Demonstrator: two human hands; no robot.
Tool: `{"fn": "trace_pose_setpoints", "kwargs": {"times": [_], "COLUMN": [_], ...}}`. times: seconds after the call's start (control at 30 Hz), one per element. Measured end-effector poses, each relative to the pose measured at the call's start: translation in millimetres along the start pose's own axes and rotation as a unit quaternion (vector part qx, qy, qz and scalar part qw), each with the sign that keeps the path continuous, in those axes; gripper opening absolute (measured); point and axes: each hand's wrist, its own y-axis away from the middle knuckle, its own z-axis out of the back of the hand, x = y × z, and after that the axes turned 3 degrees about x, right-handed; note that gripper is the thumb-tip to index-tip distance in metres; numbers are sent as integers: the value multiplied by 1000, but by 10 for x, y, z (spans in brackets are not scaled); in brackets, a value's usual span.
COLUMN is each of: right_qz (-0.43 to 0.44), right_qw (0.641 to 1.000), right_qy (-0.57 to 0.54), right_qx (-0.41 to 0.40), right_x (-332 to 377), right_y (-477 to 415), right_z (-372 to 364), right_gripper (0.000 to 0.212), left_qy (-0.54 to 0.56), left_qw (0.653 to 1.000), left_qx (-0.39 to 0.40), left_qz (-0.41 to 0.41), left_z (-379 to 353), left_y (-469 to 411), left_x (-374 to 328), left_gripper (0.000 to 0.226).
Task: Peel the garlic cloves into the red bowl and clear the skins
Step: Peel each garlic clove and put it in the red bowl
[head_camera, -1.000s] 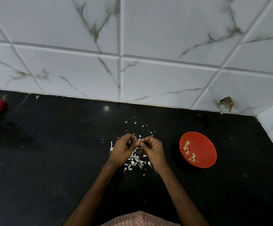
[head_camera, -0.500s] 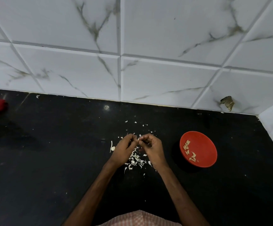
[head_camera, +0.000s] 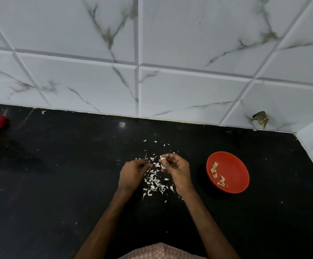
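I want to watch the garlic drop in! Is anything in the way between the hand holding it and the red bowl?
Nothing visible is. The right hand pinches the garlic clove, and only bare black counter lies between it and the red bowl. The skins lie mostly between the hands, off that path.

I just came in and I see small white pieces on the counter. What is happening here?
A person is peeling garlic over a black counter. The right hand pinches a garlic clove; the left hand is beside it, apart, fingers curled. Loose skins lie scattered beneath. The red bowl on the right holds several peeled cloves.
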Motion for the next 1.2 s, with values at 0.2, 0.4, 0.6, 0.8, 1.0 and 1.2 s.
{"fn": "trace_pose_setpoints", "kwargs": {"times": [0.2,0.4,0.6,0.8,1.0,1.2], "right_qz": [70,89,109,82,64,26], "right_qw": [982,965,967,975,986,996], "right_qy": [177,245,218,205,147,69], "right_qx": [-11,-18,-72,8,39,40], "right_x": [-45,30,94,92,153,196], "right_y": [9,-4,-40,-44,-44,21], "right_z": [22,-115,-146,-239,-207,-206], "right_gripper": [16,35,55,30,33,6], "left_qy": [230,665,728,745,714,661], "left_qw": [973,728,660,634,671,731], "left_qx": [-17,37,44,92,97,74], "left_qz": [28,160,181,186,172,154], "left_z": [-73,-68,-51,-97,-83,-17], "left_y": [-23,-37,-56,-51,-68,-41], "left_x": [-195,-614,-590,-690,-666,-680], "left_gripper": [54,70,77,87,85,59]}}
